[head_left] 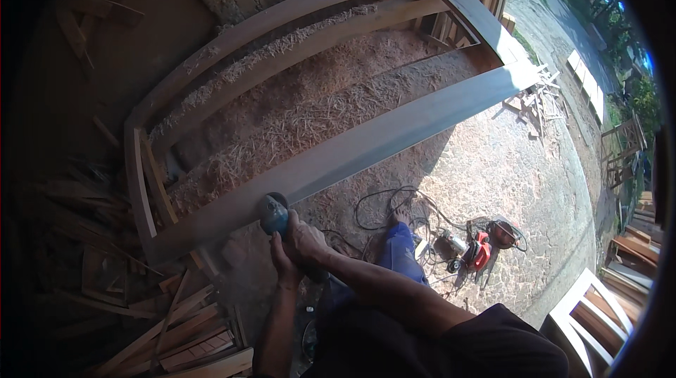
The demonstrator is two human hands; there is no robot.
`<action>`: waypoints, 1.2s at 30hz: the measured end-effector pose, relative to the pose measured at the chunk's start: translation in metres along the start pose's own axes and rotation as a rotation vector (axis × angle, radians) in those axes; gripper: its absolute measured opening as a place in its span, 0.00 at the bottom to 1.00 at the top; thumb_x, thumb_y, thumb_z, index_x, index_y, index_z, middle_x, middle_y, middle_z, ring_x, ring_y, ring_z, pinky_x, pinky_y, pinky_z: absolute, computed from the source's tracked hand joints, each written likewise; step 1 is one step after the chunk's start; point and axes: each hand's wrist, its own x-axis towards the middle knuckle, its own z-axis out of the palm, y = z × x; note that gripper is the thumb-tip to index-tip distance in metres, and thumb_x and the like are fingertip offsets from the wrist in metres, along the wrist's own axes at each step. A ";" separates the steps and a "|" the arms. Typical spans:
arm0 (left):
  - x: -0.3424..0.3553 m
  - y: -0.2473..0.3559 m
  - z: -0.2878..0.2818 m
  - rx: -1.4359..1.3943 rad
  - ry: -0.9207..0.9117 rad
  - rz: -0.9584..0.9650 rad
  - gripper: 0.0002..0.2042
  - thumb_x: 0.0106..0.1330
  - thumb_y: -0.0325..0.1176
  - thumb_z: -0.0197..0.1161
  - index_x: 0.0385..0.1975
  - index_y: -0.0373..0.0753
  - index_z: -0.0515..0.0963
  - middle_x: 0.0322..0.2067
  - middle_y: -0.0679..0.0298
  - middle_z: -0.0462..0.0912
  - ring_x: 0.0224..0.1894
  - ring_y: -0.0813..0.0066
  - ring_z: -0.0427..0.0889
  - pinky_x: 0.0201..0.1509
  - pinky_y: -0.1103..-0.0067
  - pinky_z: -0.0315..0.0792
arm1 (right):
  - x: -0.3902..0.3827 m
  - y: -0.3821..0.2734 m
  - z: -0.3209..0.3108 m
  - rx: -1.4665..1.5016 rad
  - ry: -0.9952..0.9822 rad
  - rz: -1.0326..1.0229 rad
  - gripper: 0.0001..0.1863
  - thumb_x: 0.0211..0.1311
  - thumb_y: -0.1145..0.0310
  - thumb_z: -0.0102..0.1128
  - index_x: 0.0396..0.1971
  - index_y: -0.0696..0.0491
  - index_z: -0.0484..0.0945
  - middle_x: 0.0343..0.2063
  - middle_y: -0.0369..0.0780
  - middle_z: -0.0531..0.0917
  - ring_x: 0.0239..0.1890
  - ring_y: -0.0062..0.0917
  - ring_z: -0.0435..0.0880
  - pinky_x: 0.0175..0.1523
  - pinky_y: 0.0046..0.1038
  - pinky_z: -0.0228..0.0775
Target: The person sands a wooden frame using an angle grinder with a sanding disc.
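Observation:
Both of my hands are closed round a teal angle grinder (pixel 274 216). My right hand (pixel 308 239) wraps its body from the right, while my left hand (pixel 284 264) grips it just below and to the left. The grinder's round disc end rests on or just over the near rail of a large pale wooden frame (pixel 394 131), close to the rail's left part. How firmly the disc touches the wood I cannot tell. Parts of the fingers and the grinder's rear end are hidden by the hands.
Wood shavings (pixel 282 131) cover the ground and beams under the frame. A red power tool (pixel 481 251) and black cables (pixel 366 212) lie right of my leg (pixel 401 248). Scrap boards (pixel 190 336) pile up at lower left. A white slatted frame (pixel 588 315) stands at lower right.

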 end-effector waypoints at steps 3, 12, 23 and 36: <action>0.027 -0.049 0.051 0.184 0.110 0.004 0.27 0.77 0.51 0.48 0.61 0.33 0.69 0.57 0.54 0.75 0.57 0.63 0.76 0.61 0.67 0.71 | -0.019 0.030 -0.067 -0.020 0.127 0.098 0.37 0.66 0.43 0.54 0.58 0.60 0.58 0.39 0.60 0.84 0.43 0.60 0.84 0.50 0.57 0.74; 0.105 -0.210 0.253 0.733 -0.156 0.187 0.22 0.77 0.46 0.50 0.48 0.29 0.76 0.45 0.50 0.81 0.51 0.61 0.80 0.56 0.68 0.71 | -0.058 0.152 -0.285 0.050 0.458 0.248 0.36 0.62 0.44 0.62 0.55 0.58 0.60 0.39 0.61 0.83 0.44 0.61 0.84 0.46 0.54 0.74; 0.124 -0.217 0.281 0.739 -0.190 0.185 0.21 0.77 0.46 0.52 0.47 0.29 0.75 0.43 0.52 0.81 0.48 0.63 0.79 0.54 0.69 0.71 | -0.044 0.172 -0.300 0.019 0.543 0.194 0.35 0.61 0.48 0.65 0.54 0.58 0.61 0.38 0.61 0.83 0.41 0.59 0.85 0.42 0.51 0.76; 0.026 0.007 -0.022 0.000 0.232 0.079 0.25 0.77 0.52 0.49 0.59 0.36 0.72 0.54 0.58 0.78 0.56 0.64 0.77 0.63 0.67 0.70 | 0.020 -0.015 -0.004 -0.010 -0.056 0.005 0.34 0.67 0.45 0.53 0.56 0.60 0.59 0.40 0.62 0.83 0.43 0.62 0.84 0.50 0.58 0.74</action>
